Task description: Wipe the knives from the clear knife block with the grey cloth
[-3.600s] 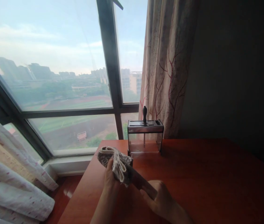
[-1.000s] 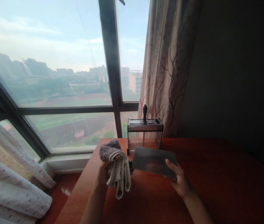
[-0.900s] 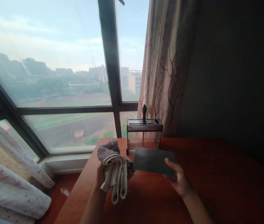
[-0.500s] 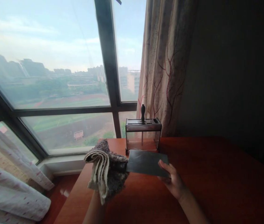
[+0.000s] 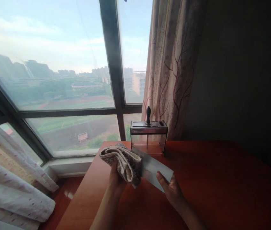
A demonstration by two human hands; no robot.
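My left hand (image 5: 116, 182) is closed around a folded, fuzzy grey and cream cloth (image 5: 122, 158). The cloth laps over the left end of a broad, flat, rectangular cleaver (image 5: 156, 170). My right hand (image 5: 171, 191) grips the cleaver at its right end, thumb lying on the blade. Any handle is hidden in that hand. The blade slants down to the right, held above the table, and its upper face catches the light. Behind it stands a clear-sided knife block (image 5: 149, 130) with a slotted top. A sharpening steel with a black handle (image 5: 148, 115) stands upright in it.
The reddish-brown wooden table (image 5: 212, 179) stretches to the right and below my arms. Beyond its far edge are a large framed window (image 5: 65, 112) and a patterned curtain (image 5: 171, 64). Another pale curtain (image 5: 13, 188) hangs at lower left, by the sill.
The cleaver has turned from nearly level to slanting, and its face now looks brighter. My left hand and the cloth have moved right, with the cloth overlapping the blade. My right hand has lowered slightly.
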